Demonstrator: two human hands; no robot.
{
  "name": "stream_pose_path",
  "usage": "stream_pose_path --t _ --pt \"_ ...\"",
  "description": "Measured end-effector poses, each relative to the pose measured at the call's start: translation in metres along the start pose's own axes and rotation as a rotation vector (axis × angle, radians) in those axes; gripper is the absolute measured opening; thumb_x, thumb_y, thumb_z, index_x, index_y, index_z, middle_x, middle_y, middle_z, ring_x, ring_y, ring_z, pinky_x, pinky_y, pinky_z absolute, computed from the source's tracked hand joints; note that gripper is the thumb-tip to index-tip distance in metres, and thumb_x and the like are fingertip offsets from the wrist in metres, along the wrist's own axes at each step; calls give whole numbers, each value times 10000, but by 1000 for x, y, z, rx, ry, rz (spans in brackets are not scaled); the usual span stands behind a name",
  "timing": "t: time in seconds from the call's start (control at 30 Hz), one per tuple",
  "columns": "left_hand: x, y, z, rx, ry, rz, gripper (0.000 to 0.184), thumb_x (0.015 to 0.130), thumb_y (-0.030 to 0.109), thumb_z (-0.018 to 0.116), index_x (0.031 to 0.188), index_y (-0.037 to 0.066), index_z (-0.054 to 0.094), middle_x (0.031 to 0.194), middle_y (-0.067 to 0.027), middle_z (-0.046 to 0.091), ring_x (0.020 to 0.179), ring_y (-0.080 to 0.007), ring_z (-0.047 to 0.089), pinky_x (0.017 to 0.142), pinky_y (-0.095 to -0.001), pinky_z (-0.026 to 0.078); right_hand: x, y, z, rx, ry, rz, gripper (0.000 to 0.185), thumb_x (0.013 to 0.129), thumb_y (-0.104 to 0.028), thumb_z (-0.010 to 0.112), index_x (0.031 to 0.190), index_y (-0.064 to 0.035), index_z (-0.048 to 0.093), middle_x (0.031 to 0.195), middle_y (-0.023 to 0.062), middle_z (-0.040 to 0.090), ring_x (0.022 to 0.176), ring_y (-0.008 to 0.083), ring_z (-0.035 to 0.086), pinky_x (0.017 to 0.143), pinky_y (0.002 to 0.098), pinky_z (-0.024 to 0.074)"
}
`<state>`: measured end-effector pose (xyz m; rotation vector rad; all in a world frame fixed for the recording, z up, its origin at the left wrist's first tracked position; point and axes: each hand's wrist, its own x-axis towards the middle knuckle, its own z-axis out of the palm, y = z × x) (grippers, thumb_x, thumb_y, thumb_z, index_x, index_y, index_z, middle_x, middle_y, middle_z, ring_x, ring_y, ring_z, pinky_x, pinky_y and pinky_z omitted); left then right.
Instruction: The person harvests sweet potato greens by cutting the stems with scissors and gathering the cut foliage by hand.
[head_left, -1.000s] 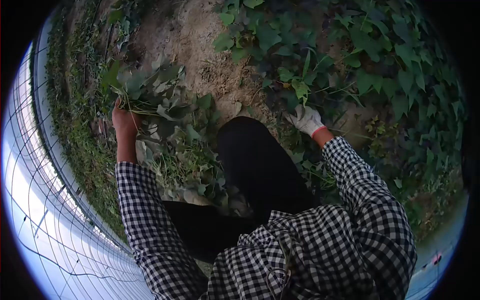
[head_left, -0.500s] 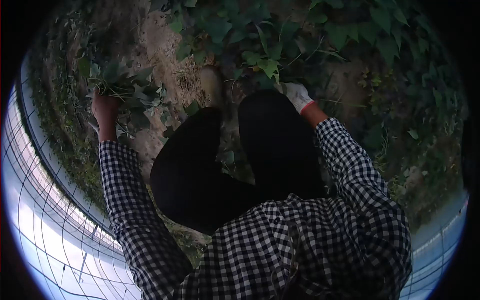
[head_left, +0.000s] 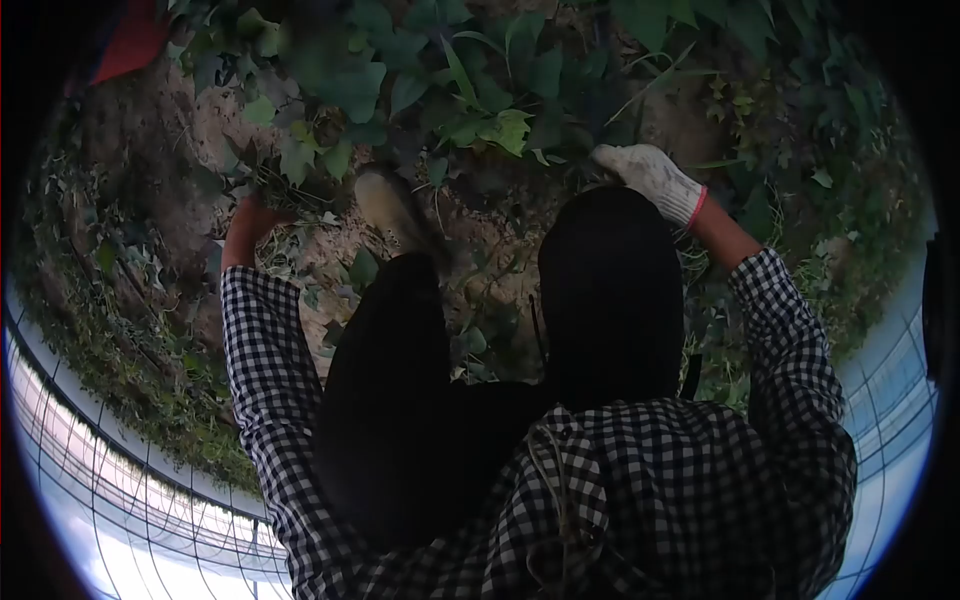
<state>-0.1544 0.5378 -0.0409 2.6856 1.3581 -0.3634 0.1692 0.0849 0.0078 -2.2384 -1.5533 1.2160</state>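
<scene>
My bare left hand (head_left: 258,215) is low over the ground at the left, beside leafy vines (head_left: 298,160); its fingers are dim and blurred, and whether it holds any stems is unclear. On my right hand (head_left: 650,178) is a white glove with a red cuff edge. It is beside my right knee, with the fingers bent down toward the dark leaves, and their tips are hard to make out. Broad green leaves (head_left: 500,130) spread between and above the two hands.
My shoe (head_left: 385,205) rests on bare soil (head_left: 325,250) between the hands. Dense vines (head_left: 790,120) cover the right side. A red object (head_left: 133,42) shows at the upper left. Wire-like grid lines cross the bright sky at both lower edges.
The view has turned and shifted along the vines. The bundle of leaves earlier in my left hand no longer shows clearly there. My gloved right hand now appears farther right; the red object has come into view.
</scene>
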Motion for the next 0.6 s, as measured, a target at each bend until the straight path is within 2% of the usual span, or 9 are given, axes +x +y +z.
stream_pose_path --t 0.1,0.17,0.23,0.27,0.3,0.37,0.47,0.53,0.6 --pt "6 25 -27 -39 -76 159 285 769 185 689 1002 25 650 909 -160 687 855 -327 662 753 -419 517 -14 -15 -29 28 -2 150 336 877 -298 639 1065 -28 572 844 157 596 766 309 610 678 379 475" --pt "7 62 -58 -199 -262 339 256 777 184 685 977 26 666 889 -148 692 835 -312 670 741 -410 521 -19 -8 -32 103 83 117 343 887 -318 620 1052 -19 590 881 149 621 791 308 619 699 381 486" --pt "-6 122 -87 -433 -696 551 229 786 183 681 953 27 683 869 -136 697 814 -296 678 728 -402 525 -26 4 -29 197 209 93 382 897 -363 604 1089 -33 588 900 142 630 807 303 620 724 383 489" --pt "-18 155 -95 -552 -956 654 235 810 119 655 1020 14 647 933 -112 673 860 -221 652 758 -340 513 -27 10 -23 104 329 135 396 891 -357 612 1101 -21 594 956 139 640 844 295 626 755 371 489" --pt "-34 193 -101 -667 -1215 752 258 834 54 628 1087 1 611 998 -88 650 907 -146 625 788 -278 501 -28 15 -19 176 342 173 396 893 -350 610 1111 -20 593 967 141 643 860 292 628 766 369 490" --pt "-67 252 -84 -789 -1193 1034 282 814 70 637 1093 37 620 1141 -85 616 996 -179 607 844 -298 487 -26 18 -17 273 357 210 397 897 -343 607 1127 -19 594 989 146 648 898 287 632 789 365 492" --pt "-82 279 -37 -16 -262 1386 341 796 103 622 1136 95 609 1276 -87 550 1090 -229 561 914 -350 454 -30 9 -33 271 301 145 403 901 -351 602 1139 -26 600 1022 160 651 973 283 634 833 361 494" --pt "-66 255 -18 255 25 1173 392 792 141 599 1184 139 585 1364 -92 484 1150 -269 516 957 -386 424 -33 8 -36 256 241 191 447 900 -396 594 1179 -48 595 1044 176 650 988 288 634 855 355 486" --pt "-52 224 -19 282 -71 952 434 813 150 589 1246 158 556 1404 -109 441 1171 -274 504 974 -418 407 -36 10 -33 257 221 210 469 899 -419 589 1199 -59 593 1054 185 649 995 291 634 866 352 482"
